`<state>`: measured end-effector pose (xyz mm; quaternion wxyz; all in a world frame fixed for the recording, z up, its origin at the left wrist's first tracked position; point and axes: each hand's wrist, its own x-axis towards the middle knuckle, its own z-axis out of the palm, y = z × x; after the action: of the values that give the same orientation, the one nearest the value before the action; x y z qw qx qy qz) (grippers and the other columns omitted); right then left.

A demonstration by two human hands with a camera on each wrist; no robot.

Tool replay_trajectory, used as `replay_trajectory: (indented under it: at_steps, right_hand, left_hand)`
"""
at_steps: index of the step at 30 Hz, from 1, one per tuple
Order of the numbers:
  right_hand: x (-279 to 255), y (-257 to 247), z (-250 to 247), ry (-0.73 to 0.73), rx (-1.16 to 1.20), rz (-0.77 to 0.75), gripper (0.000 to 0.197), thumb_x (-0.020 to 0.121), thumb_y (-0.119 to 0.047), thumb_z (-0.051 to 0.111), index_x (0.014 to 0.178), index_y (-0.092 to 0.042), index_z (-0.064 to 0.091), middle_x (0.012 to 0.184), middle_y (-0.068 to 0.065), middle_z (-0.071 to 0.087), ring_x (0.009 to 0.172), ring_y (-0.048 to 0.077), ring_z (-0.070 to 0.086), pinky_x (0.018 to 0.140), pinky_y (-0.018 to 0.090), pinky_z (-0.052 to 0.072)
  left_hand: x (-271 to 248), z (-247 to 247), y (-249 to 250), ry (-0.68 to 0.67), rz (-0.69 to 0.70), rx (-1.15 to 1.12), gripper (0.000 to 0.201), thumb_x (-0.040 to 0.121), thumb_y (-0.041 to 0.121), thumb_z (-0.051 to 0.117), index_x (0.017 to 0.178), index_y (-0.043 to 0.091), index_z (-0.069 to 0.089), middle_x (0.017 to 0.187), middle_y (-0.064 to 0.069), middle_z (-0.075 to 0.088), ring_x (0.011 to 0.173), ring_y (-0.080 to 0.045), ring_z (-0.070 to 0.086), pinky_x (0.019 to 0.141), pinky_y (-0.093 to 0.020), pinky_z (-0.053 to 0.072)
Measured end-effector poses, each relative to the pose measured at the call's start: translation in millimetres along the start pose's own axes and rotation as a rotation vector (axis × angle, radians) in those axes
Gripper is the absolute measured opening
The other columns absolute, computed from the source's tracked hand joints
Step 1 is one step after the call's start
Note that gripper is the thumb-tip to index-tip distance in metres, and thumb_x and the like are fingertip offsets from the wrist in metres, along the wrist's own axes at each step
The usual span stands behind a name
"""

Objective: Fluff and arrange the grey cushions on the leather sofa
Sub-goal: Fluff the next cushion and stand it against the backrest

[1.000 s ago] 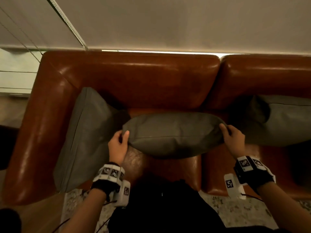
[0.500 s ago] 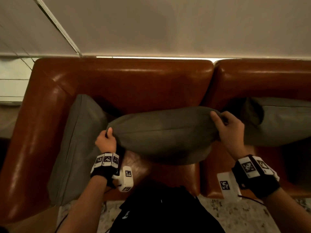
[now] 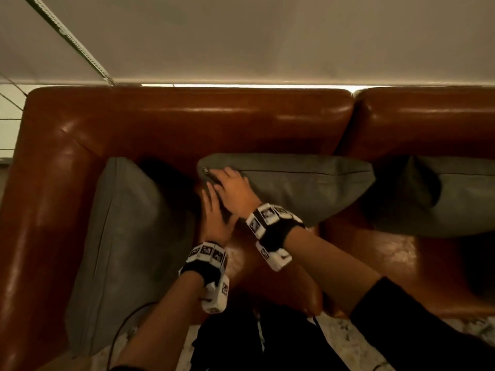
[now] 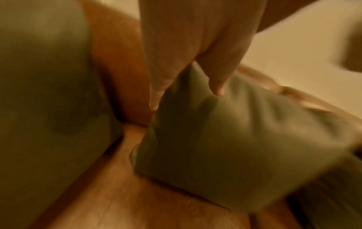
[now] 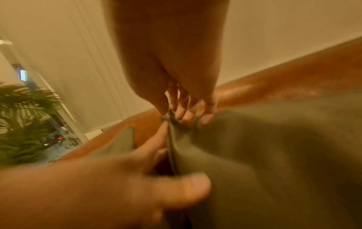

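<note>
A: Wall [image 3: 267, 36], big and pale, fills the top, with a thin cord [image 3: 69, 38] slanting down it.

B: And under the wall?

A: A shiny brown leather sofa [image 3: 187, 119]. Its back runs across, its arm [image 3: 40, 210] is on the left, and a crack splits the back into two parts.

B: Where are the grey cushions?

A: Three sit on the seat. The left cushion [image 3: 126, 242] leans on the sofa arm. The middle cushion [image 3: 308, 183] stands against the sofa back. The right cushion [image 3: 442, 196] sits just beside it, and they touch.

B: What else is in the room?

A: A pale speckled floor [image 3: 348, 336] shows by the sofa front. A green leafy plant [image 5: 23, 120] stands off to the side.

B: What are the hands doing?

A: Both are at the left end of the middle cushion. The left hand [image 3: 215, 218] pinches that edge between thumb and fingers. The right hand [image 3: 233, 188] lies on top, its fingers [image 5: 184, 108] curled over the corner by a little zip pull [image 3: 205, 170].
</note>
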<state>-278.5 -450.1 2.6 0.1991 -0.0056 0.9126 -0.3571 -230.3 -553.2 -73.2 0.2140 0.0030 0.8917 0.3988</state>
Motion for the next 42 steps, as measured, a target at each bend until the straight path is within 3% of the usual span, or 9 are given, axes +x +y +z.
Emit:
replay_trajectory:
  at_steps: [4,9,12,15,21,28,34,37,42]
  right_hand:
    - [-75.0,84.4,23.7,0.356,-0.348,-0.086,0.046,0.085,-0.017,0.054,0.13,-0.02,0.05,0.134,0.008,0.05,0.131,0.025,0.032,0.105,0.055,0.03]
    - [-68.4,180.5,-9.1,-0.067,-0.871,-0.114,0.104,0.067,-0.031,0.076,0.147,-0.044,0.01,0.159,-0.003,-0.007,0.145,0.022,-0.005,0.103,0.072,-0.01]
    - [-30.6,205.5,-46.1,-0.174,-1.01,-0.058,0.118,0.058,-0.039,0.081,0.144,-0.05,0.001,0.157,-0.007,-0.02,0.145,0.02,-0.005,0.099,0.077,-0.01]
    - [-33.0,206.0,-45.9,-0.133,-1.029,-0.055,0.107,0.065,-0.036,0.076,0.145,-0.049,0.006,0.16,-0.007,-0.005,0.147,0.022,0.003,0.099,0.079,-0.004]
    - [-56.0,191.7,7.4,-0.261,-1.064,-0.449,0.064,0.081,-0.017,0.039,0.142,-0.036,0.034,0.156,-0.009,0.024,0.146,0.021,0.017,0.106,0.07,0.01]
    - [-25.7,198.3,1.4,-0.609,-1.105,-0.286,0.061,0.096,-0.021,0.042,0.148,-0.037,0.014,0.158,-0.013,-0.01,0.133,0.016,-0.032,0.084,0.058,-0.044]
    - [-48.2,188.1,-29.7,0.016,-0.76,-0.434,0.039,0.087,-0.033,0.041,0.123,-0.029,0.054,0.138,-0.003,0.05,0.128,0.023,0.048,0.1,0.049,0.022]
    - [-41.2,187.3,-83.1,0.419,-0.499,-0.033,0.068,0.078,-0.065,0.049,0.133,-0.026,0.038,0.138,0.006,0.035,0.13,0.029,0.031,0.103,0.055,0.021]
    - [-11.8,176.5,-129.1,-0.103,-0.401,0.193,0.102,0.063,-0.068,0.068,0.144,-0.022,0.026,0.149,0.002,0.035,0.14,0.024,0.028,0.114,0.054,0.009]
  left_hand:
    - [45.4,-1.9,19.1,0.166,-0.012,-0.136,0.091,0.089,0.028,0.056,0.146,0.025,-0.016,0.158,-0.014,-0.01,0.146,-0.029,0.0,0.118,-0.042,0.017]
    - [83.9,-12.4,39.8,0.268,-0.055,0.019,0.093,0.086,0.036,0.059,0.147,0.025,-0.011,0.157,-0.016,-0.011,0.145,-0.036,-0.001,0.112,-0.062,0.02]
    - [84.7,-10.8,58.3,0.208,0.284,0.571,0.092,0.083,0.055,0.048,0.143,0.035,-0.018,0.156,-0.009,-0.016,0.143,-0.032,-0.019,0.106,-0.07,0.005]
    - [91.9,0.2,63.4,-0.019,0.541,0.933,0.098,0.075,0.063,0.054,0.142,0.044,-0.016,0.153,0.002,-0.031,0.14,-0.032,-0.028,0.097,-0.08,-0.002]
    - [118.9,-7.5,70.4,-0.071,0.338,0.973,0.108,0.072,0.055,0.064,0.137,0.051,-0.022,0.152,0.004,-0.028,0.142,-0.036,-0.019,0.095,-0.082,0.0]
    - [131.9,-11.8,116.8,-0.183,0.538,1.059,0.131,0.057,0.051,0.078,0.145,0.03,-0.016,0.158,-0.012,-0.009,0.146,-0.028,-0.009,0.104,-0.068,-0.013]
    - [176.0,1.3,159.7,-0.501,0.429,0.96,0.114,0.057,0.051,0.08,0.146,0.017,0.017,0.149,-0.004,0.029,0.14,-0.025,0.024,0.116,-0.055,0.005]
    - [160.3,4.4,156.6,-0.485,0.439,0.928,0.087,0.063,0.047,0.077,0.135,0.018,0.036,0.138,-0.001,0.041,0.131,-0.023,0.034,0.11,-0.054,0.02]
    - [119.2,-1.7,135.0,-0.359,0.494,0.892,0.067,0.068,0.039,0.075,0.124,0.024,0.042,0.124,0.005,0.048,0.119,-0.019,0.04,0.097,-0.048,0.027]
